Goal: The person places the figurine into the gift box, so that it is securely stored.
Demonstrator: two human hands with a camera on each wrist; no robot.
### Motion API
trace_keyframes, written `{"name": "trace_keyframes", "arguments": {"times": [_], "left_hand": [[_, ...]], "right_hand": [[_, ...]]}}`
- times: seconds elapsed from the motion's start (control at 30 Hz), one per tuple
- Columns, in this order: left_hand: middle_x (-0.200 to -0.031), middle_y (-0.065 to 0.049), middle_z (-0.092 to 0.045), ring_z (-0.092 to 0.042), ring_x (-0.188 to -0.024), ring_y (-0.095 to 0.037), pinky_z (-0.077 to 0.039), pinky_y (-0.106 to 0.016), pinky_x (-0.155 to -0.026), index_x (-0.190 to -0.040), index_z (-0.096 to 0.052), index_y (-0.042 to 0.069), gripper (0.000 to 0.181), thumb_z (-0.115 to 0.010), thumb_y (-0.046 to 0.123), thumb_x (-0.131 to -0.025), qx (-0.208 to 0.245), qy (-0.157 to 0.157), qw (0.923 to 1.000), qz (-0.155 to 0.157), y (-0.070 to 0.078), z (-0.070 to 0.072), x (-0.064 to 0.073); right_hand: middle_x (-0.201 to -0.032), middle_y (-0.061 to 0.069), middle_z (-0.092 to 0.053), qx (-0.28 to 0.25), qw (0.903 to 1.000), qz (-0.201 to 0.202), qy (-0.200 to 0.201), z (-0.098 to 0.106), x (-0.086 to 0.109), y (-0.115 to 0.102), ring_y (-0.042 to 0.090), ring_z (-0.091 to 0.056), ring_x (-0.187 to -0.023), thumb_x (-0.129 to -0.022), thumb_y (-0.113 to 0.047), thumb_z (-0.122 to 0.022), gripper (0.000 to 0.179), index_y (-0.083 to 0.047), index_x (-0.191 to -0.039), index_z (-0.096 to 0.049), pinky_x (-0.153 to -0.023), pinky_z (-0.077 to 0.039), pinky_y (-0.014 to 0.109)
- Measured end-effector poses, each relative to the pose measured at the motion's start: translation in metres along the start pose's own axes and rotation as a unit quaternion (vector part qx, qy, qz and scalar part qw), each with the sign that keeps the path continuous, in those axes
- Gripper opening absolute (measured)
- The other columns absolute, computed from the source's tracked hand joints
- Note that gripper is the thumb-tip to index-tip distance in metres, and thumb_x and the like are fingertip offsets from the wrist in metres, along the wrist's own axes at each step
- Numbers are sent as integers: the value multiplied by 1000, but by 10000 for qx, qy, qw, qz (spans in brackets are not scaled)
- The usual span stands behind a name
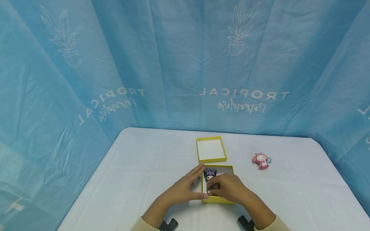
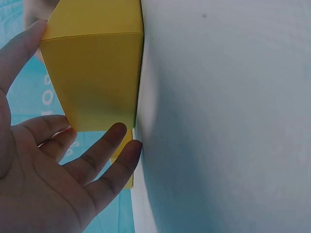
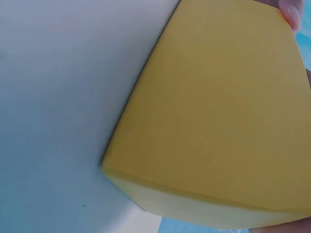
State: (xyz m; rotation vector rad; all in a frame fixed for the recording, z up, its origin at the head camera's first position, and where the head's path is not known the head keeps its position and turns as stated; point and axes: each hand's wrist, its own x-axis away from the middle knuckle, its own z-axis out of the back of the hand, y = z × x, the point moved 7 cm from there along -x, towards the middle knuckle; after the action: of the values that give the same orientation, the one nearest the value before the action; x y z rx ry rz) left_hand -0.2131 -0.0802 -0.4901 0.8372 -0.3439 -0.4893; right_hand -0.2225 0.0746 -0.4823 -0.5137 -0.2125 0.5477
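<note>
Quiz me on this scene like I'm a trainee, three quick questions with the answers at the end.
1. Fill in: in the head view, the lid lies on the ___ (near or far) side of the yellow box.
2. True or false: the right hand reaches into the box.
3. Which lies in the box?
A) the lid
B) the pink figurine
C) the black-and-white figurine

Key: 1. far; 2. true; 3. C
</note>
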Motion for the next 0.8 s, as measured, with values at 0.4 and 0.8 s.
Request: {"name": "trace_keyframes", "arguments": {"times": [0.4, 0.8], "left_hand": [[-172, 13, -7, -37, -151, -23, -41, -51, -117, -162, -17, 34, 102, -74, 62, -83, 68, -47, 10000, -50, 0, -1, 1], [-172, 14, -7, -37, -150, -22, -43, -47, -117, -163, -19, 32, 103, -76, 61, -82, 116, -26, 9999, -4, 1, -1, 1]], "right_hand": [[-69, -21, -59, -806, 9958, 133, 407, 5, 5, 7, -1, -49, -59, -86, -37, -80, 21, -28, -105, -78, -51, -42, 20], [-74, -16, -61, -1420, 9881, -95, 577, 8, 7, 13, 1, -48, -60, -87, -38, -79, 25, -27, -109, -77, -51, -42, 21]]}}
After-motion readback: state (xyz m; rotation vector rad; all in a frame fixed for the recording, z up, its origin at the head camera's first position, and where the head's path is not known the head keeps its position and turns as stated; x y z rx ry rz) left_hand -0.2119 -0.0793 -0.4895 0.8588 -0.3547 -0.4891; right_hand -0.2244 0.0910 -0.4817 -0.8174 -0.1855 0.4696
